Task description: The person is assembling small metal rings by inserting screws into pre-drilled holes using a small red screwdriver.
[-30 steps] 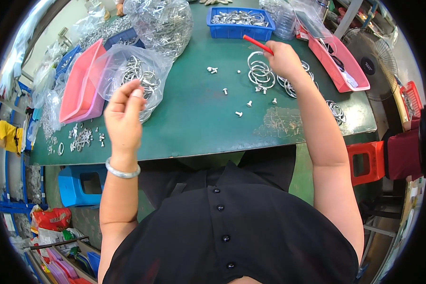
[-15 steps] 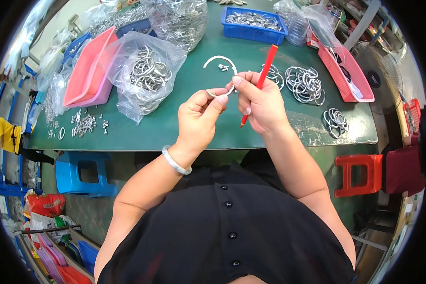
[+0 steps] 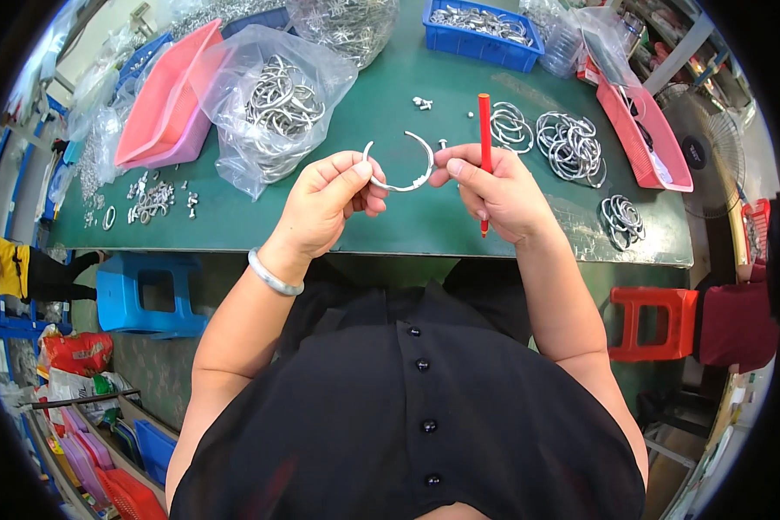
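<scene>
A silvery open metal ring (image 3: 426, 179), shaped like a C with its gap toward the far side, is pinched by my left hand (image 3: 328, 198) at its left end. My right hand (image 3: 504, 192) is closed around a red pen (image 3: 484, 130) that stands upright across its fingers. Those right fingertips are just to the right of the ring, apart from it. At their tips shows a small bolt-like metal piece (image 3: 443, 144); I cannot tell whether they grip it or it lies on the table. Farther back on the green table (image 3: 390, 227) is a little group of small metal fittings (image 3: 422, 103).
Clear bag (image 3: 264, 165) of rings stands at left, beside stacked pink baskets (image 3: 166, 95) and loose fittings (image 3: 152, 201). Rings lie in piles (image 3: 570, 149) at right, near a pink tray (image 3: 637, 139). Behind is a blue bin (image 3: 484, 43). Blue (image 3: 152, 299) and red stools (image 3: 654, 325) flank me.
My right hand has come off the ring and shifted right, still with the pen. My left hand has moved left with the ring, which has turned. The view has shifted slightly.
</scene>
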### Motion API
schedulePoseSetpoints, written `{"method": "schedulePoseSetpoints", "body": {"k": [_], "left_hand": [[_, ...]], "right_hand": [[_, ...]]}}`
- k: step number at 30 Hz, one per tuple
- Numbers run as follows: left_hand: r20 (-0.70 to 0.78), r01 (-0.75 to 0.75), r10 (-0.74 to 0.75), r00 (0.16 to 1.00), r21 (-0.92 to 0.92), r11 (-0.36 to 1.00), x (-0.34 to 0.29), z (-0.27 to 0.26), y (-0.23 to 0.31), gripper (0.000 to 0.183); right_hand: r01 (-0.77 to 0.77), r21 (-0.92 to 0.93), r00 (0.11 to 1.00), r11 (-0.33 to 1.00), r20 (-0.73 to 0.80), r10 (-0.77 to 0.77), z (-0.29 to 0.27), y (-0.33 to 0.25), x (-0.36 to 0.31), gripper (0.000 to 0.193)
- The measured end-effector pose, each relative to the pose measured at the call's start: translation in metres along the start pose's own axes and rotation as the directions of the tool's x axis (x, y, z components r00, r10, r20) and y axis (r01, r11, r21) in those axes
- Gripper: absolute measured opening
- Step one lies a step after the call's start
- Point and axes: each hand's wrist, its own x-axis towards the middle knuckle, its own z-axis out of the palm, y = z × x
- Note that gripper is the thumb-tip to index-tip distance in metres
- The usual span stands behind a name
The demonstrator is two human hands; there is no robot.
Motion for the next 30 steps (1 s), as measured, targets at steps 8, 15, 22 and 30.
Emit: {"method": "schedulePoseSetpoints", "body": {"k": [8,15,22,30], "left_hand": [[0.026,0.054,-0.053,0.998,-0.057,0.997,-0.004,-0.003,-0.001,0.019],[0.032,0.048,-0.047,0.998,-0.049,0.998,-0.004,-0.004,-0.002,0.020],[0.047,0.059,-0.057,0.997,-0.046,0.997,-0.006,-0.005,-0.002,0.022],[0.029,0.085,-0.081,0.996,-0.151,0.985,-0.006,-0.007,-0.004,0.023]], "right_hand": [[-0.042,0.040,0.998,0.998,0.041,0.040,0.007,0.002,-0.001,0.015],[-0.056,0.026,0.998,0.998,0.038,0.055,0.007,0.003,-0.002,0.018],[-0.086,0.054,0.996,0.995,0.012,0.086,0.009,0.003,-0.003,0.016],[-0.090,0.091,0.996,0.992,0.000,0.091,0.013,0.004,-0.006,0.013]]}}
